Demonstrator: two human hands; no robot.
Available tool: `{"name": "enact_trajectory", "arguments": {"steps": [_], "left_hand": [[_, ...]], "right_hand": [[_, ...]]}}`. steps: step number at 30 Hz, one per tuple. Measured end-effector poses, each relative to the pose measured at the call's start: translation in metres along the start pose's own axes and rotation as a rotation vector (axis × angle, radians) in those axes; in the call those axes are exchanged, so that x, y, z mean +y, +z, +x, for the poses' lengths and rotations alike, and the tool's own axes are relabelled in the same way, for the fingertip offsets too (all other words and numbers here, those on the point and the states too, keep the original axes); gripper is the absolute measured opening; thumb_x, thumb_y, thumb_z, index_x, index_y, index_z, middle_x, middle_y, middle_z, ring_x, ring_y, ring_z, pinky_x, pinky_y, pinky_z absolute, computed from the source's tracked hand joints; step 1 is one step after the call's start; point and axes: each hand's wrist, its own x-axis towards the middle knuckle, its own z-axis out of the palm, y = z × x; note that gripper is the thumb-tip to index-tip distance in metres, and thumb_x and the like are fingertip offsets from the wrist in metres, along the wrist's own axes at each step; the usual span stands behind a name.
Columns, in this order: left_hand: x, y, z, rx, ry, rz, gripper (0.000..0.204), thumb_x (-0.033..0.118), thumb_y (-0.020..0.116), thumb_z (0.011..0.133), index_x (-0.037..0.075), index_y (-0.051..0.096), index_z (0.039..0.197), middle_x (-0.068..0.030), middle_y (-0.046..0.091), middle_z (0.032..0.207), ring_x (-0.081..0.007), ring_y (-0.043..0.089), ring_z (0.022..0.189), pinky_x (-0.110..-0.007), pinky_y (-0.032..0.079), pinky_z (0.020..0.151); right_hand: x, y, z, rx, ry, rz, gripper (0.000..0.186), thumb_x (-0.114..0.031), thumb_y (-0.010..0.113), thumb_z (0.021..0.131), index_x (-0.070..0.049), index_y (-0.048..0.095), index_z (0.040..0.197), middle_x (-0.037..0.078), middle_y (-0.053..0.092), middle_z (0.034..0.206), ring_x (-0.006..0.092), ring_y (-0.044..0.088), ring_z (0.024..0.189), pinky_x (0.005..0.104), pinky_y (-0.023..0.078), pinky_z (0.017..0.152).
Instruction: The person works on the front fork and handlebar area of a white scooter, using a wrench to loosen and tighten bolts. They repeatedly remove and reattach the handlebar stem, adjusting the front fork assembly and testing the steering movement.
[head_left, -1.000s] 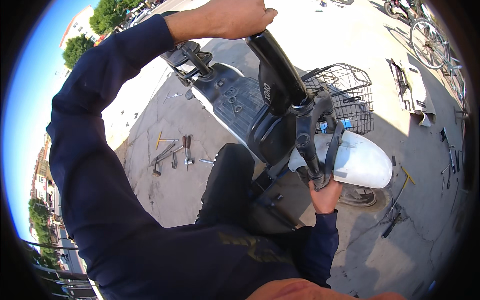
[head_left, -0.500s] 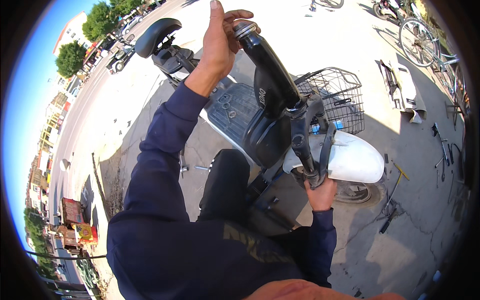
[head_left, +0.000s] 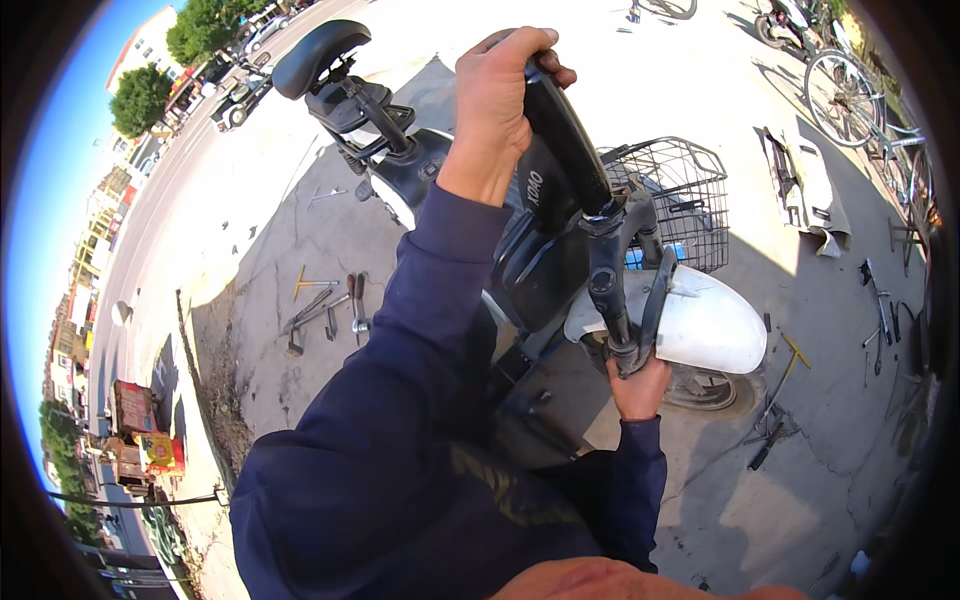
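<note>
An electric bike's black head tube [head_left: 565, 130] slants up across the middle of my view. Over its upper end curls my left hand [head_left: 500, 95], closed, with the thumb along the top and fingers around the far side. The metal collar at that end is hidden beneath it. My right hand [head_left: 640, 388] is wrapped around the lower part of the black front fork [head_left: 604, 285], beside the white front mudguard [head_left: 712, 318]. My left forearm hides most of the footboard.
A wire basket [head_left: 675, 200] lies beyond the fork. Pliers [head_left: 357, 305], a yellow T-handle wrench [head_left: 300, 284] and other tools rest on the ground left of the bike. Another yellow T-handle tool [head_left: 793, 352] is at right, with bicycles [head_left: 845, 98] farther off.
My left hand has moved right and slightly down, from beside the head tube's metal collar to over its end. The bike's rear has shifted right; my right hand keeps its hold.
</note>
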Motion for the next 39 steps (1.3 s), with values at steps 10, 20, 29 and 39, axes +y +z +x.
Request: {"name": "enact_trajectory", "arguments": {"steps": [10,20,29,39], "left_hand": [[-0.010,-0.032,0.026,-0.686,-0.020,-0.249,0.016,0.027,0.066,0.087,0.015,0.058,0.081,0.0030,0.056,0.065,-0.0137,0.061,0.066,-0.038,0.053,0.091],[0.000,-0.019,0.013,-0.485,-0.120,-0.306,0.024,0.028,0.073,0.084,0.010,0.066,0.098,-0.0047,0.067,0.072,-0.0178,0.068,0.071,-0.032,0.053,0.089],[0.008,-0.001,-0.001,0.083,-0.059,0.132,0.032,0.026,0.074,0.089,0.000,0.063,0.104,-0.0140,0.069,0.087,-0.0266,0.071,0.076,-0.034,0.058,0.071],[0.001,-0.013,0.004,-0.178,-0.009,0.012,0.018,0.023,0.064,0.089,0.006,0.059,0.083,-0.0075,0.057,0.068,-0.0232,0.062,0.066,-0.047,0.055,0.088]], "right_hand": [[0.004,-0.002,-0.004,0.041,-0.091,0.002,0.051,-0.014,0.082,0.066,0.002,0.065,0.111,0.024,0.069,0.102,0.0474,0.064,0.100,0.0494,0.051,0.091],[-0.005,-0.004,0.001,0.009,-0.031,0.036,0.054,-0.013,0.085,0.061,0.000,0.069,0.111,0.025,0.070,0.102,0.0476,0.065,0.096,0.0505,0.053,0.086],[-0.008,-0.001,0.002,0.008,-0.051,0.032,0.042,-0.015,0.081,0.068,0.004,0.067,0.103,0.027,0.070,0.091,0.0492,0.066,0.091,0.0499,0.054,0.082],[0.002,0.004,-0.003,0.038,-0.071,-0.003,0.053,-0.012,0.082,0.066,0.002,0.066,0.114,0.026,0.068,0.107,0.0482,0.062,0.103,0.0506,0.049,0.093]]}}
